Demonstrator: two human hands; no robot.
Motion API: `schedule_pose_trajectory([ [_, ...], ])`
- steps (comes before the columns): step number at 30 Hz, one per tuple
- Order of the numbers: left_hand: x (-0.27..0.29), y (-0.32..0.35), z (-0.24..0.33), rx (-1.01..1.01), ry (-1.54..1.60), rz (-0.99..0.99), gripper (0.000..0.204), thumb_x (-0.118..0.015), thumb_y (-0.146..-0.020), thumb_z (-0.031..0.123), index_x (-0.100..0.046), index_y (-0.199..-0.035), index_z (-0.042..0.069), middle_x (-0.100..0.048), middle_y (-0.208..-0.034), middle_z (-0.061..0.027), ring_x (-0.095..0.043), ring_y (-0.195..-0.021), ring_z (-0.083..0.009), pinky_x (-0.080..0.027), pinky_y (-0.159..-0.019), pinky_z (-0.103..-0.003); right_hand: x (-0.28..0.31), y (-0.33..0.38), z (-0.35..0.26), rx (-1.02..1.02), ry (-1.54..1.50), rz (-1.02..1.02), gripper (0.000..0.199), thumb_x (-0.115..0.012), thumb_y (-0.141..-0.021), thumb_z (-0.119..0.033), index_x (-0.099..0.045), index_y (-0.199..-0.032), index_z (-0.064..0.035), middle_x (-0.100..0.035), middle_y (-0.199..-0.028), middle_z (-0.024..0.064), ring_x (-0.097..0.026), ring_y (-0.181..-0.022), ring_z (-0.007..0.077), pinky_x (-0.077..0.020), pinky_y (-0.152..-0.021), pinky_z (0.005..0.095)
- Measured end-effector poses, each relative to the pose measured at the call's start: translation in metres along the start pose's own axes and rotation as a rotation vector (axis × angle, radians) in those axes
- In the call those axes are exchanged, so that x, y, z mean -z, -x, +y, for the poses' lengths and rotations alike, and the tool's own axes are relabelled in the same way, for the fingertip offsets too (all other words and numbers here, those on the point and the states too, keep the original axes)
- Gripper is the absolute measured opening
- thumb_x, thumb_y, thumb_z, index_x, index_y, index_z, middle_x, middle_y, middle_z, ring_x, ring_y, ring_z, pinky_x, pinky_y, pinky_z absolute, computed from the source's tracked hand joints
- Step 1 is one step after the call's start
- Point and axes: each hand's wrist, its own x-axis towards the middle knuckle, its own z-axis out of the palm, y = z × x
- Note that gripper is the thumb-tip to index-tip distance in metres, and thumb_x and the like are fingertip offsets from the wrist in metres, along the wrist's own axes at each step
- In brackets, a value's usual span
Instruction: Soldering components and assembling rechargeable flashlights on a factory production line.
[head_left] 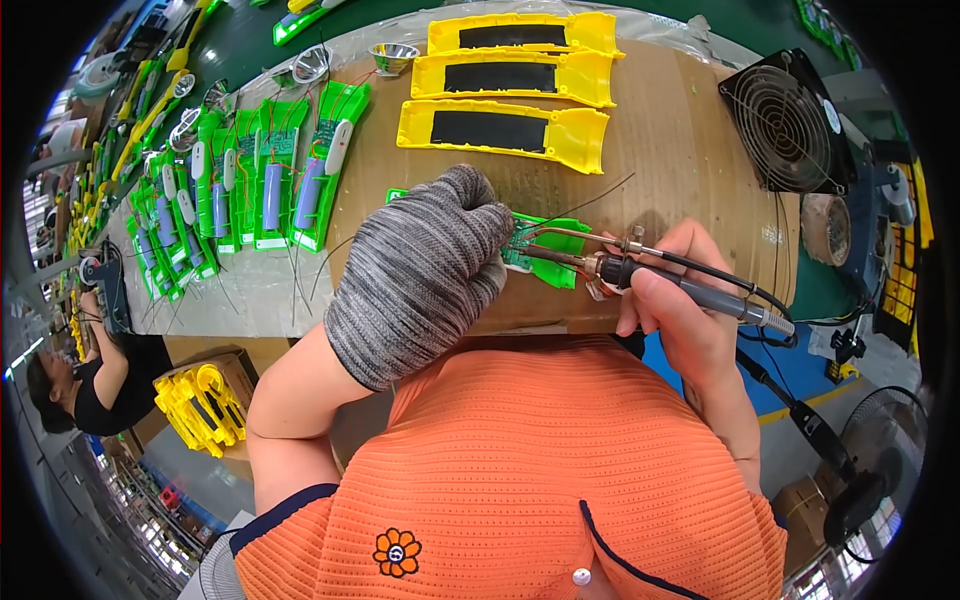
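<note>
The left hand (pixel 420 282), in a grey knit glove, lies over part of a green case (pixel 556 272) on the cardboard (pixel 665 130); its fingers are curled in, though I cannot tell what that grip is clamped on. The right hand (pixel 690 330) is bare, its grip clamped on the iron (pixel 728 300), which points left toward the case; I cannot tell whether its tip touches. Beyond the hands lie 3 yellow shells (pixel 575 138) with black pads. Other green cases (pixel 346 98) with purple cells (pixel 271 197) lie left; a square fan (pixel 785 125) stands right.
</note>
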Motion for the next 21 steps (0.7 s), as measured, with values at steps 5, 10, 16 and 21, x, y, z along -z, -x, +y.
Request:
schedule_pose_trajectory([
  [5,0.002,-0.001,0.003,0.024,0.008,-0.002,0.016,-0.073,-0.076,0.007,-0.065,-0.089,0.005,-0.062,-0.094,-0.0123,-0.065,-0.082,-0.0333,-0.053,-0.071,-0.039,0.002,0.001,-0.001,-0.016,0.011,0.008,0.017,-0.064,-0.09,-0.001,-0.047,-0.093,-0.0019,-0.067,-0.083,0.0138,-0.06,-0.059,0.0116,-0.0483,-0.054,0.0249],
  [10,0.001,0.0,0.001,0.022,0.006,0.009,0.015,-0.072,-0.076,0.007,-0.065,-0.09,0.005,-0.062,-0.096,-0.0129,-0.065,-0.083,-0.0336,-0.053,-0.072,-0.039,0.01,0.009,-0.006,0.06,-0.028,0.082,0.016,-0.061,-0.089,0.0,-0.046,-0.093,-0.0028,-0.061,-0.069,0.0088,-0.056,-0.051,0.0136,-0.0565,-0.065,0.0324],
  [16,0.001,0.0,0.002,0.026,-0.006,-0.004,0.015,-0.071,-0.076,0.006,-0.065,-0.09,0.004,-0.062,-0.097,-0.0138,-0.065,-0.084,-0.035,-0.053,-0.073,-0.041,0.028,0.007,-0.011,0.237,-0.035,0.161,0.013,-0.056,-0.093,-0.009,-0.044,-0.094,-0.0034,-0.044,-0.056,0.0014,-0.05,-0.046,0.0146,-0.0545,-0.092,0.0445],
  [21,-0.001,0.001,0.002,0.016,-0.002,0.011,0.016,-0.071,-0.077,0.005,-0.064,-0.091,0.004,-0.062,-0.097,-0.0143,-0.064,-0.085,-0.0362,-0.053,-0.073,-0.042,0.037,0.01,-0.009,0.222,-0.163,0.254,0.011,-0.055,-0.094,-0.009,-0.046,-0.095,-0.0023,-0.047,-0.06,0.0037,-0.048,-0.05,0.0152,-0.0408,-0.052,0.0275],
])
